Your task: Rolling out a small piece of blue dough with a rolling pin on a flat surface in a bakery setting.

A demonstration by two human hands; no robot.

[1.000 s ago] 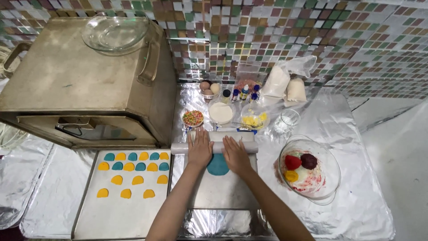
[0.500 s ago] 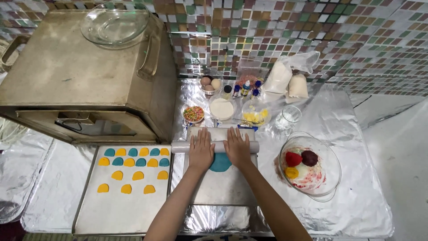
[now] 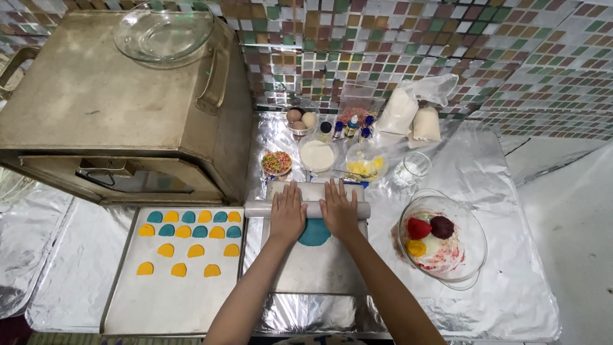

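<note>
Both my hands press flat on a pale rolling pin (image 3: 309, 209) that lies crosswise over a metal sheet (image 3: 317, 268). My left hand (image 3: 287, 214) is on the pin's left half, my right hand (image 3: 338, 209) on its right half. A flattened piece of teal dough (image 3: 314, 234) lies on the sheet just behind the pin, between my wrists. Left of it, a baking tray (image 3: 167, 300) carries rows of small yellow and teal half-round dough pieces (image 3: 190, 232).
A metal oven box (image 3: 121, 108) with a glass bowl (image 3: 163, 32) on top stands at the left. A glass bowl (image 3: 444, 237) with red, dark and yellow dough balls sits at the right. Sprinkles (image 3: 276, 161), flour bowl (image 3: 317, 154), eggs (image 3: 301, 119), small bottles and bags (image 3: 408, 110) line the back.
The rolling pin and both my hands have moved slightly away from me over the teal dough, so more dough shows behind the pin.
</note>
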